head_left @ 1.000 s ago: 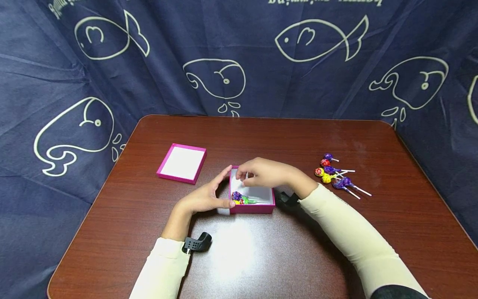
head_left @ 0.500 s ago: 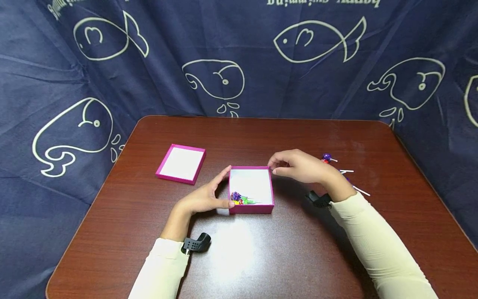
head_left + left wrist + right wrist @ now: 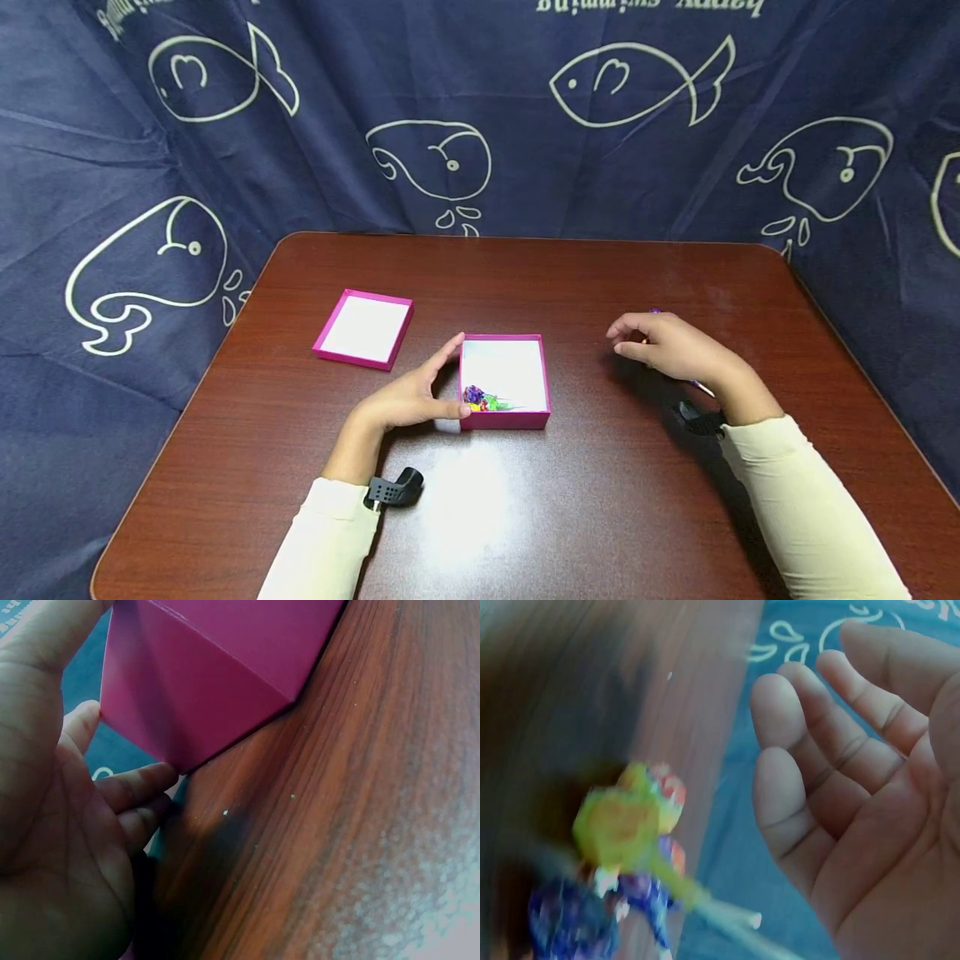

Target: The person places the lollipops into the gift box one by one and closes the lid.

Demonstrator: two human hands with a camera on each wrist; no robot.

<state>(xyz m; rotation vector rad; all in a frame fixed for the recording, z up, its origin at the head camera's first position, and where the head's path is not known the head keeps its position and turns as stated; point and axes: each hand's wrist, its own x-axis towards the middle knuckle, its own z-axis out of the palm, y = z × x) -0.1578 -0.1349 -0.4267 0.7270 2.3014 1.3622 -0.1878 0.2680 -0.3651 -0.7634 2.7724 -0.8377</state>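
An open pink box (image 3: pixel 504 421) with a white inside stands at the middle of the table. Several wrapped lollipops (image 3: pixel 487 402), purple, green, yellow and red, lie in its front left corner. My left hand (image 3: pixel 408 400) holds the box by its left side, thumb at the front corner and index finger at the back corner. In the left wrist view, fingertips touch the pink wall (image 3: pixel 202 682). Over the loose lollipops on the right hovers my right hand (image 3: pixel 678 348), fingers loosely bent and holding nothing. The right wrist view shows a yellow lollipop (image 3: pixel 619 829) and a purple lollipop (image 3: pixel 574 919) beside it, blurred.
A pink box lid (image 3: pixel 365 329) with a white inside lies left of the box, behind the left hand. The wooden table (image 3: pixel 480 283) ends at a dark blue curtain (image 3: pixel 525 183) with fish and whale drawings.
My right hand has left the box's inside and moved right to above the loose lollipops, now mostly covering them in the head view. The left hand and the box stay in place.
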